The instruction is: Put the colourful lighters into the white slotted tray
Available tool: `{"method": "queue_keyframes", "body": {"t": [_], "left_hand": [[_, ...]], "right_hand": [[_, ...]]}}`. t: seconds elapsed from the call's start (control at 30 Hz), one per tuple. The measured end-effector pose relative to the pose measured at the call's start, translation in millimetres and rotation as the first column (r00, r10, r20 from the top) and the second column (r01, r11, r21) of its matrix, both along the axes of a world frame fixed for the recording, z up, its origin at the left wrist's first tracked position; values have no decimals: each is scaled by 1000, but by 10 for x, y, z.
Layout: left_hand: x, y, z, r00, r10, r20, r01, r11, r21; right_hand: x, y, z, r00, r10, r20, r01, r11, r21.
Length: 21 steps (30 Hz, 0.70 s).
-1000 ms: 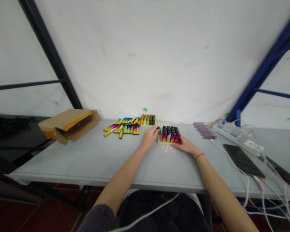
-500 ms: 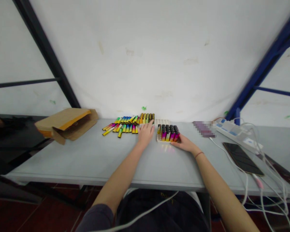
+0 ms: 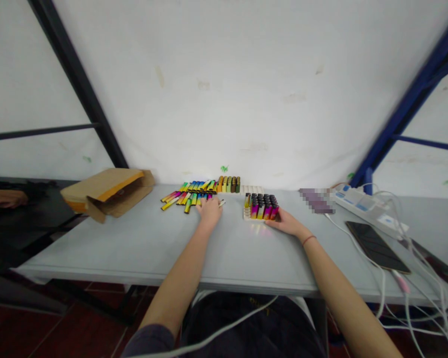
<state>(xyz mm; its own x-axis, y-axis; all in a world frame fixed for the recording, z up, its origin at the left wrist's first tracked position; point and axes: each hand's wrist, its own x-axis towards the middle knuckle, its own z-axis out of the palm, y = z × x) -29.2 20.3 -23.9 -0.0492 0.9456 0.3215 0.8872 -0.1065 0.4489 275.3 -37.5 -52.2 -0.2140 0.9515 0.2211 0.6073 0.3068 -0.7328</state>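
On the table (image 3: pixel 246 258), the left hand (image 3: pixel 209 211) curls by loose lighters (image 3: pixel 186 200), grip unclear. The open right hand (image 3: pixel 285 222) touches a tray (image 3: pixel 246 215).

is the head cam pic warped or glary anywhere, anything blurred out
In the head view, a faint coloured glare shows on the grey table top; to its right, a pixelated purple patch hides whatever lies there; the wide lens makes the blue metal frame post lean steeply.
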Motion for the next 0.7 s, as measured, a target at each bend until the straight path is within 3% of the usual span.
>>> {"method": "queue_keyframes", "body": {"t": [0.2,0.3,0.37,0.43,0.53,0.6,0.7], "left_hand": [[13,87,-44,998,-65,7,66,996,-61],[71,108,11,962,-123,245,137,990,-39],[138,110,43,852,-142,505,189,981,-42],[215,105,55,680,-110,725,232,970,-71],[313,92,41,454,-59,889,284,955,-82],[355,80,29,370,-48,928,299,952,-70],[384,51,28,317,-51,947,323,945,-57]], "right_hand": [[-1,-8,20,1000,15,-17,-15,1000,8],[2,-7,22,999,31,-34,-30,999,17],[5,-4,16,998,32,-45,-31,999,26],[7,-1,7,998,31,-51,-29,999,30],[10,2,-4,999,18,-51,-17,1000,26],[12,2,-6,999,16,-45,-15,1000,20],[13,2,-7,999,17,-44,-17,1000,5]]}}
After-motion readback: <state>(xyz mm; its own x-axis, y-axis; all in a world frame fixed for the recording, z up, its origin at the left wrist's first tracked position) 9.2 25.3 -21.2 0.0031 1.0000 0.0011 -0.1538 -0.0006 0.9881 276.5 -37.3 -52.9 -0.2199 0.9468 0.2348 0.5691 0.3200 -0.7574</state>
